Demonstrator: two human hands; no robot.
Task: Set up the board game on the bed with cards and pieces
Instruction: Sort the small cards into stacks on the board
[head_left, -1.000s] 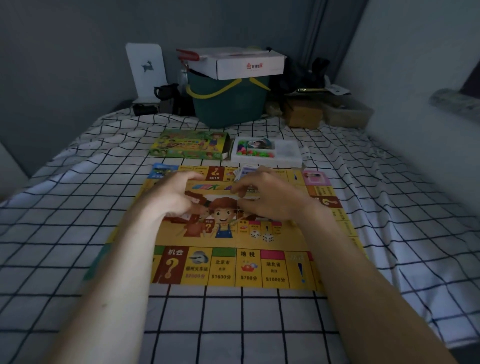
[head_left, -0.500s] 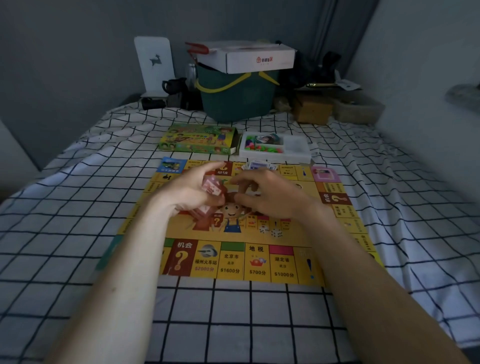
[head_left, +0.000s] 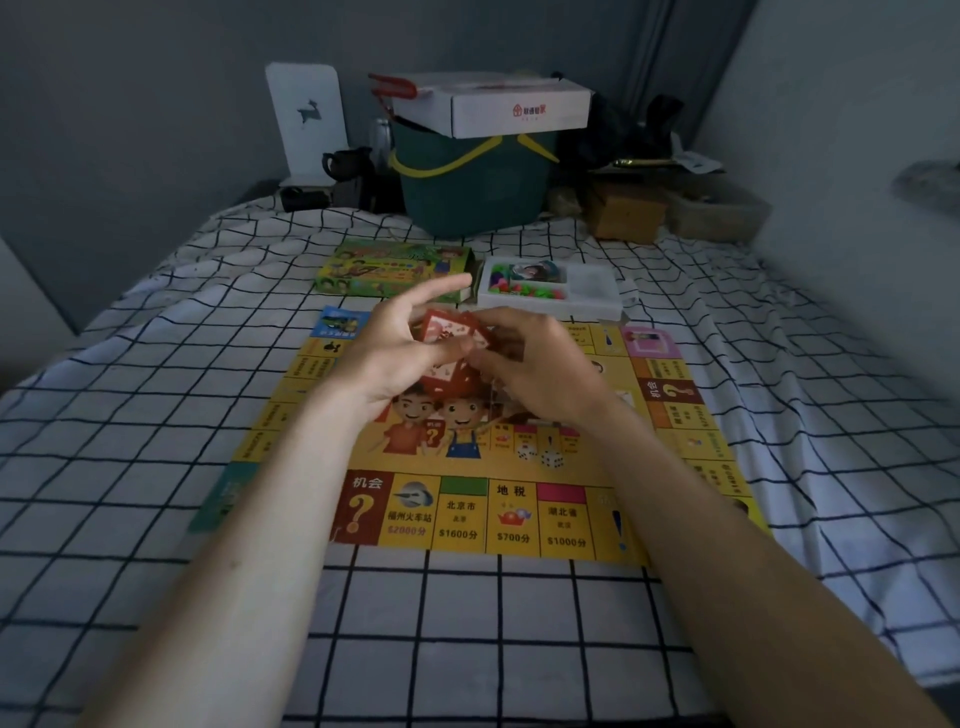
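Note:
A yellow game board (head_left: 467, 514) lies flat on the checked bedsheet. Above its middle, my left hand (head_left: 387, 358) and my right hand (head_left: 540, 369) hold a small stack of red cards (head_left: 449, 330) between them, raised off the board. My left index finger sticks out straight. More red cards (head_left: 447, 376) show just below the stack, partly hidden by my fingers. Two white dice (head_left: 540, 457) rest on the board. Behind the board sit the green game box (head_left: 395, 270) and a white tray (head_left: 592, 299) with coloured pieces.
At the head of the bed stand a dark green basket (head_left: 472, 182) with a white carton (head_left: 498, 106) on top, a white stand (head_left: 306, 119), a brown box (head_left: 626, 213) and dark clutter. A wall runs along the right.
Both hands have lifted from the board's middle with the red cards, which are now held higher and fanned between the fingers. The view has shifted slightly.

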